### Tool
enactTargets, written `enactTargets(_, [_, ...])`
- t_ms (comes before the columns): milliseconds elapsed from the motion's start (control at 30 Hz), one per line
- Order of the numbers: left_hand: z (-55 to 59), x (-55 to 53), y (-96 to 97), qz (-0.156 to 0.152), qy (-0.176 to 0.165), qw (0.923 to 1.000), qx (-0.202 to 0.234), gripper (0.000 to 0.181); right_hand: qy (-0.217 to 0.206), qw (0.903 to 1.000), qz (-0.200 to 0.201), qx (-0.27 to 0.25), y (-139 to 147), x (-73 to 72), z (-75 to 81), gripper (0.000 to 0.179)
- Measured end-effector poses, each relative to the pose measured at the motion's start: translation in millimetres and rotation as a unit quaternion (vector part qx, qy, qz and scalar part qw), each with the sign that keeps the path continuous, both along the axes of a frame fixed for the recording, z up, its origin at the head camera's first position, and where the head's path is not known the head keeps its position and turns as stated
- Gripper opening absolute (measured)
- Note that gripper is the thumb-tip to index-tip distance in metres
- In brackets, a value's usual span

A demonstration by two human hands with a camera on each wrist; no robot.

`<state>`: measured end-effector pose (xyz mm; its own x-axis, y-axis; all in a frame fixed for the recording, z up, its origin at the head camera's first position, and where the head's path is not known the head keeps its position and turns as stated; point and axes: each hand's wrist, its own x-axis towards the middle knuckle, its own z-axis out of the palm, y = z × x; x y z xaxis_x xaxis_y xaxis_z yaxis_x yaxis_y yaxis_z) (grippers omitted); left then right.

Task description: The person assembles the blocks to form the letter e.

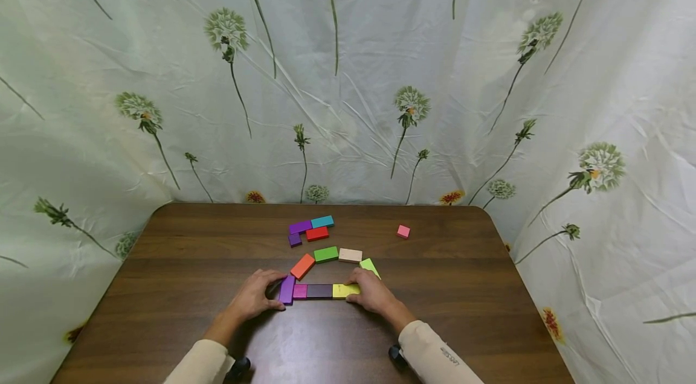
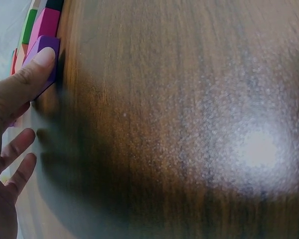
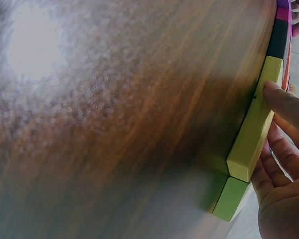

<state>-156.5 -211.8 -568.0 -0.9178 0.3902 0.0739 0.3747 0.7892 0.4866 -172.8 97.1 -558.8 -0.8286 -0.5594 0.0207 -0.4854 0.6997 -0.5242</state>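
Note:
My left hand (image 1: pixel 257 295) pinches a purple block (image 1: pixel 286 290) at the left end of a block outline, its thumb on the near end of the purple block (image 2: pixel 40 45). Beside that stand a magenta block (image 1: pixel 300 291) and a dark grey block (image 1: pixel 319 291) in a straight row. My right hand (image 1: pixel 374 291) grips the yellow block (image 1: pixel 341 291) at the row's right, with the thumb on its near side in the right wrist view. A green block (image 3: pixel 231 199) stands against the yellow block's end there. Part of the yellow block is hidden under the fingers in the head view.
Orange (image 1: pixel 302 266), green (image 1: pixel 326 254), beige (image 1: pixel 350 255) and lime (image 1: pixel 370 267) blocks curve behind the row. Farther back lie purple (image 1: pixel 300 227), dark purple (image 1: pixel 295 240), blue (image 1: pixel 322 221) and red (image 1: pixel 318 233) blocks. A pink block (image 1: pixel 403 231) sits apart on the wooden table (image 1: pixel 206 251).

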Motion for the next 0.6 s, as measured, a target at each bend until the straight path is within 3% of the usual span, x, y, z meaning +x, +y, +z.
enactTargets(400, [-1.3,1.2,-0.2,-0.013,0.024,0.9996,0.001,0.066,0.0,1.0,-0.002,0.002,-0.4,1.1,-1.5,0.024])
enactTargets(600, [-1.5,0.9,0.5,-0.003,0.01,0.9999,0.009,0.066,0.008,1.0,0.002,-0.003,-0.1,1.0,-2.6,0.024])
